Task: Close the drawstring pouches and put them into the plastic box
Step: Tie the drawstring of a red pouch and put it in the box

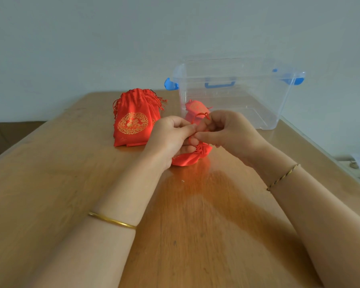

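Head view, centre of frame: the left hand (170, 136) is gripping the gathered neck of a red pouch (185, 159) that is resting on the table (71, 183). The right hand (222, 129) is pinching the red cord (198, 115), which is looping up just above the fingers. Both hands are working with curled fingers, and neither is hanging free.

The mouth of the pouch is looking puckered, so the closing step is judged to be well under way. The fingers are covering the cord ends, so it cannot be told whether a knot is being made.

Right of centre in the upper half, the clear box (258, 96) is standing open-topped. A second pouch (195, 108) is lying inside it by the near left wall, just above the hands in the picture.

Left of centre, a pile (133, 121) of red pouches is leaning together on the table, well apart from the box. Their number, and whether their mouths are drawn tight, cannot be told.

As a judgement, one pouch is already stowed, one is being closed and is waiting to go in, and the pile is remaining to be handled.
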`<state>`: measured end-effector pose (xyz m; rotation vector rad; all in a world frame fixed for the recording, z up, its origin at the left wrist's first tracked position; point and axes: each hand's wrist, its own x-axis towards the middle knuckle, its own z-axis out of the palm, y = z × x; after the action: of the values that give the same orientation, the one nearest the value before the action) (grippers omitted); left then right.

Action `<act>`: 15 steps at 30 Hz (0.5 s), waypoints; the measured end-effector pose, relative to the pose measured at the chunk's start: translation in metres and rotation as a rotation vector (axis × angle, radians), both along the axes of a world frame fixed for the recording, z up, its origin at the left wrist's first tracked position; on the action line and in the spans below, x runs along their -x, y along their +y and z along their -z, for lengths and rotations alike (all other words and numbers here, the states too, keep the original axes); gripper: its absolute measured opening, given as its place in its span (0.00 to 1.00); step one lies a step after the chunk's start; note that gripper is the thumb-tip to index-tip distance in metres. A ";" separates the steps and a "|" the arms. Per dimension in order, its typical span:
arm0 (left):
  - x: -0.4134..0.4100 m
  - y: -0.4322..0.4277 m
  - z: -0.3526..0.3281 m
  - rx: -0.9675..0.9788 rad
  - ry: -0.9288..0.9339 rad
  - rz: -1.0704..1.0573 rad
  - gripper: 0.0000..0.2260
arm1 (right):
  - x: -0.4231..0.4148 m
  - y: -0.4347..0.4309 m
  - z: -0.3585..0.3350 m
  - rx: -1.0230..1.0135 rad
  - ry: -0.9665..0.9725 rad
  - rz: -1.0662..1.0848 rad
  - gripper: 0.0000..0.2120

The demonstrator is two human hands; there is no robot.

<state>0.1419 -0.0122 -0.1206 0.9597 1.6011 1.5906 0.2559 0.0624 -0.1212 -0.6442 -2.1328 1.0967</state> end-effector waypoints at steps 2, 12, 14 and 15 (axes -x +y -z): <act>0.001 0.000 0.001 0.005 -0.020 -0.016 0.07 | 0.001 0.001 0.001 -0.052 -0.019 0.014 0.07; 0.005 -0.001 -0.001 0.029 -0.044 -0.043 0.04 | 0.008 -0.011 0.000 -0.450 -0.159 0.144 0.03; 0.007 -0.001 -0.003 0.014 -0.024 -0.085 0.02 | 0.010 -0.011 0.002 -0.446 -0.168 0.146 0.02; 0.008 0.000 -0.005 0.000 -0.009 -0.116 0.01 | 0.011 -0.009 0.004 -0.384 -0.149 0.145 0.04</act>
<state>0.1339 -0.0125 -0.1160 0.8729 1.6768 1.6705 0.2449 0.0536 -0.1250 -0.6995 -2.2971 0.5533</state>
